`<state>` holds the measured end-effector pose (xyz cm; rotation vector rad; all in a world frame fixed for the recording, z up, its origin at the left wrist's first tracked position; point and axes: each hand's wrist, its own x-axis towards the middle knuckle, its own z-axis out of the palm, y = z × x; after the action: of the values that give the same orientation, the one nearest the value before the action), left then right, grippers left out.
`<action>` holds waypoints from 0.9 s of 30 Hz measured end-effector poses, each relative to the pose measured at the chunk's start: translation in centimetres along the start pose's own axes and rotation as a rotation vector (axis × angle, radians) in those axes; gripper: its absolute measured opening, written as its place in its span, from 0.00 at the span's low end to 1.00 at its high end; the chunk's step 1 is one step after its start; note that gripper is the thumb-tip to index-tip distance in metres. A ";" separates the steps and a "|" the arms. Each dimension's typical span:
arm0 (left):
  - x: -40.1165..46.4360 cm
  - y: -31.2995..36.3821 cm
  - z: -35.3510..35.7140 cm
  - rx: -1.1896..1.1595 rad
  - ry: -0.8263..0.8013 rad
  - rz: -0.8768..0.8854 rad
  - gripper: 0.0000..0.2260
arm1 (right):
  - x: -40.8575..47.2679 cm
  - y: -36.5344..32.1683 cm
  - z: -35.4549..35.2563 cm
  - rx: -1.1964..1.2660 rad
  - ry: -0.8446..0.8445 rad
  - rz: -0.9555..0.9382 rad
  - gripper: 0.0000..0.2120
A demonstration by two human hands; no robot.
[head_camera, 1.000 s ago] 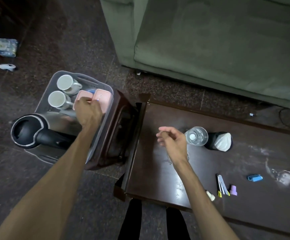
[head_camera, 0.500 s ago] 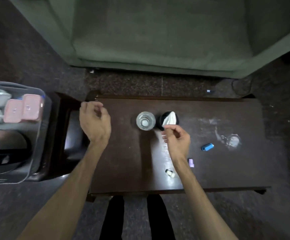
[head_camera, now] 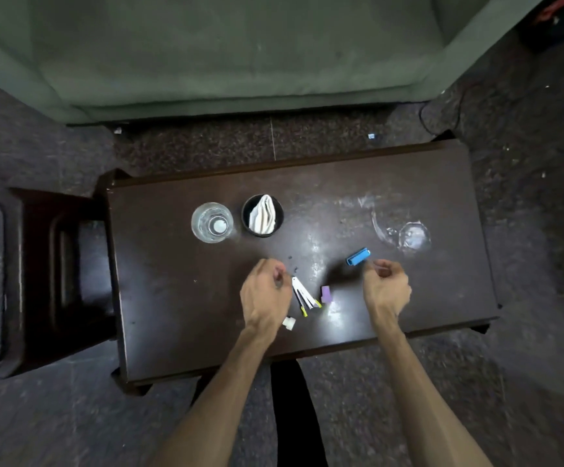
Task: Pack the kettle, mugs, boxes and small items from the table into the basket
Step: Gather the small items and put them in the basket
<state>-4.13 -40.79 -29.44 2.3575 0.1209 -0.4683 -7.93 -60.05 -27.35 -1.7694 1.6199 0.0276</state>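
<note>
Table (head_camera: 179, 298): bare left half; clips (head_camera: 304, 295), blue item (head_camera: 358, 256) near front edge. Left hand (head_camera: 265, 298) and right hand (head_camera: 386, 291) hover, loosely curled, empty.

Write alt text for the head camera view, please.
Seen from above, a person's left hand and right hand, fingers loosely curled, hover over a dark table near a blue lighter and white sachets; a glass stands beyond.

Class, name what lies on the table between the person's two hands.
Head view: between left hand and right hand lie white strips and a purple piece.
</note>
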 end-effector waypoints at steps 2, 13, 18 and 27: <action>-0.3 0.5 1.6 0.060 -0.092 -0.008 0.02 | 1.3 0.4 0.3 -0.017 -0.024 0.015 0.20; -2.4 0.8 4.7 0.233 -0.292 -0.063 0.08 | 4.6 1.8 3.2 -0.170 -0.192 -0.118 0.16; -3.8 -0.4 4.7 0.264 -0.285 -0.070 0.09 | 4.5 2.9 2.6 -0.149 -0.240 -0.134 0.16; -4.5 -2.6 3.5 0.381 -0.440 0.024 0.20 | 1.5 5.0 2.2 -0.013 -0.343 -0.009 0.14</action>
<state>-9.90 -41.05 -31.81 2.5490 -0.2192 -1.0619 -11.04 -59.90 -32.09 -1.6745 1.3656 0.3207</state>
